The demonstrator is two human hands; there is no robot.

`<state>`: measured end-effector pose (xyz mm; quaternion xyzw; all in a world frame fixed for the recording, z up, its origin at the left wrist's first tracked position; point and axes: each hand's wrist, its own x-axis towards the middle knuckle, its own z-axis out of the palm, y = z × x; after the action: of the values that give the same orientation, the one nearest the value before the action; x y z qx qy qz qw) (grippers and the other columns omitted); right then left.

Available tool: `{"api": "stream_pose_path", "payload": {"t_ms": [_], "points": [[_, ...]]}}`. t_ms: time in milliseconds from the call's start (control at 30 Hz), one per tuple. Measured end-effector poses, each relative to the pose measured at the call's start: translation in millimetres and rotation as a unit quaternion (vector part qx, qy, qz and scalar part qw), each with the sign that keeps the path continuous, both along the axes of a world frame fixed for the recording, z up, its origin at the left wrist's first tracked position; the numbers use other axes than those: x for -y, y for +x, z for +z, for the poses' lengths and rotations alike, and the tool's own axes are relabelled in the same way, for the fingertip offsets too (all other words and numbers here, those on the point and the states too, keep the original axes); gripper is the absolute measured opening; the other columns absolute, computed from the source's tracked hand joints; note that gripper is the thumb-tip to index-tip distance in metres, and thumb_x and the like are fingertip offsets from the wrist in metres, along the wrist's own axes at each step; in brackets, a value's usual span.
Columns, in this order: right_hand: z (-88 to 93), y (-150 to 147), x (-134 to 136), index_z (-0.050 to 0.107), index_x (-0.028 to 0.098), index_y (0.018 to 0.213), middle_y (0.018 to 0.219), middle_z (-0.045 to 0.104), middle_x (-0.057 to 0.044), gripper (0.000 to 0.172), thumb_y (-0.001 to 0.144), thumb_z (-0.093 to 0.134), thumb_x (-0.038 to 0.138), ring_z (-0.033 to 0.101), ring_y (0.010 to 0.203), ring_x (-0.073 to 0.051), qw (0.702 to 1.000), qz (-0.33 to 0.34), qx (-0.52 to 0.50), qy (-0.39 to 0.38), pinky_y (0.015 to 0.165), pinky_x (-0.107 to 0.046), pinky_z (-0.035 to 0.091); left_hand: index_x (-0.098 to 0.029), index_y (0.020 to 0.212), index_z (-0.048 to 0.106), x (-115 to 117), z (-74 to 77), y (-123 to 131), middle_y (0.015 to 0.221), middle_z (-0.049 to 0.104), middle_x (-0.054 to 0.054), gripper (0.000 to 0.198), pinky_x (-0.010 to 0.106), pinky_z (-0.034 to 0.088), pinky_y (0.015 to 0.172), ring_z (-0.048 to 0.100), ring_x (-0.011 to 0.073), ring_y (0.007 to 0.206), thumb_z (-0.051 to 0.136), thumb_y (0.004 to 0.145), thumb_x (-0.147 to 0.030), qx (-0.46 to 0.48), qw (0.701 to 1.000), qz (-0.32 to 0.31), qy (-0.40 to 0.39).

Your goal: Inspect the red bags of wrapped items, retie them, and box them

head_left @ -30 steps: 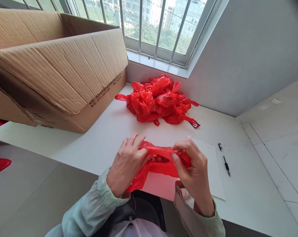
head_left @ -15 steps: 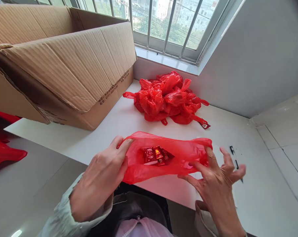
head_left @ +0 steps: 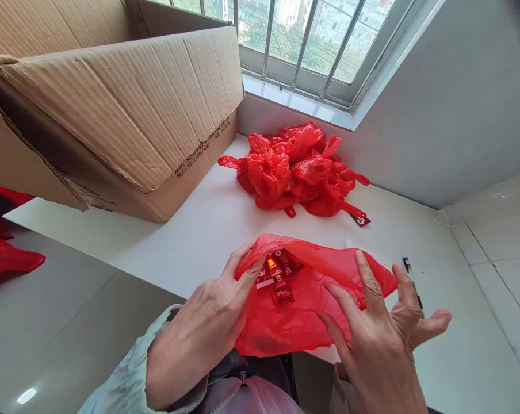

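Barred window (head_left: 281, 40) at the back, white table (head_left: 191, 247) below it; open cardboard box (head_left: 156, 109) on the left, heap of red bags (head_left: 294, 169) against the wall. Red bag (head_left: 294, 330) is in the person's hands, mouth open, its near side over the table's front edge. Small red packets (head_left: 281, 282) lie inside, toward the left.

Left hand (head_left: 217, 305): thumb and fingers closed on the rim. Right hand (head_left: 381, 339): fingers spread at the mouth's other side, touching the plastic; no firm pinch seen.

Risks, my judgement: the right side could slip and the mouth fold shut, because those fingers only prop it. Thin film might tear if stretched hard. Tipping toward the person could spill packets to the floor (head_left: 83, 316). Cannot tell whether the table bears the bag's weight.
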<state>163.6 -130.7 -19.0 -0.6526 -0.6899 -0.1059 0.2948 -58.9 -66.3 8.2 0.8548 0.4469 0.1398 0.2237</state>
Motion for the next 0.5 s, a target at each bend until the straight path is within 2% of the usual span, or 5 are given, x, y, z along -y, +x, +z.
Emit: {"api": "stream_pose_path", "payload": {"t_ms": [100, 233, 333, 433, 500], "points": [[14.0, -10.9, 4.7, 0.065, 0.027, 0.1, 0.115, 0.064, -0.008, 0.023, 0.085, 0.057, 0.013, 0.05, 0.115, -0.034, 0.996, 0.049, 0.057, 0.053, 0.092, -0.055, 0.04, -0.031, 0.147, 0.014, -0.1, -4.9, -1.1, 0.15, 0.025, 0.01, 0.084, 0.034, 0.054, 0.09, 0.059, 0.0217, 0.111, 0.037, 0.075, 0.005, 0.021, 1.0, -0.02, 0.001], [-1.6, -29.0, -12.7, 0.064, 0.018, 0.102, 0.085, 0.069, -0.007, 0.03, 0.083, 0.05, 0.001, 0.06, 0.076, -0.021, 0.984, 0.16, 0.029, -0.067, 0.066, -0.032, 0.049, -0.029, 0.147, 0.012, -1.3, -12.7, -3.5, 0.148, 0.03, 0.009, 0.089, 0.035, 0.049, 0.099, 0.048, 0.0239, 0.126, 0.038, 0.07, 0.007, 0.035, 0.999, -0.011, 0.023], [-33.6, -38.6, -41.4, 0.064, 0.018, 0.104, 0.095, 0.067, -0.009, 0.032, 0.079, 0.05, 0.002, 0.06, 0.086, -0.024, 0.975, 0.12, 0.028, -0.187, 0.07, -0.035, 0.051, -0.029, 0.148, 0.008, -1.3, -16.8, -3.6, 0.147, 0.03, 0.011, 0.089, 0.036, 0.05, 0.097, 0.049, 0.0243, 0.124, 0.037, 0.072, 0.006, 0.038, 0.999, -0.012, 0.029], [-59.7, -38.7, -62.9, 0.06, 0.019, 0.116, 0.118, 0.06, -0.011, 0.039, 0.077, 0.062, 0.017, 0.055, 0.106, -0.029, 0.974, 0.118, -0.016, -0.194, 0.088, -0.045, 0.048, -0.03, 0.148, 0.006, -1.0, -18.5, -3.0, 0.147, 0.03, 0.011, 0.09, 0.036, 0.051, 0.096, 0.052, 0.0232, 0.121, 0.037, 0.072, 0.006, 0.039, 0.999, -0.02, 0.018], [-66.8, -34.9, -67.3, 0.062, 0.02, 0.112, 0.116, 0.061, -0.01, 0.033, 0.079, 0.061, 0.022, 0.057, 0.102, -0.027, 0.973, 0.127, -0.041, -0.186, 0.086, -0.043, 0.048, -0.03, 0.148, 0.006, -1.1, -18.9, -3.4, 0.147, 0.03, 0.011, 0.09, 0.038, 0.052, 0.094, 0.054, 0.024, 0.118, 0.037, 0.072, 0.006, 0.029, 1.0, -0.007, 0.008]]}}
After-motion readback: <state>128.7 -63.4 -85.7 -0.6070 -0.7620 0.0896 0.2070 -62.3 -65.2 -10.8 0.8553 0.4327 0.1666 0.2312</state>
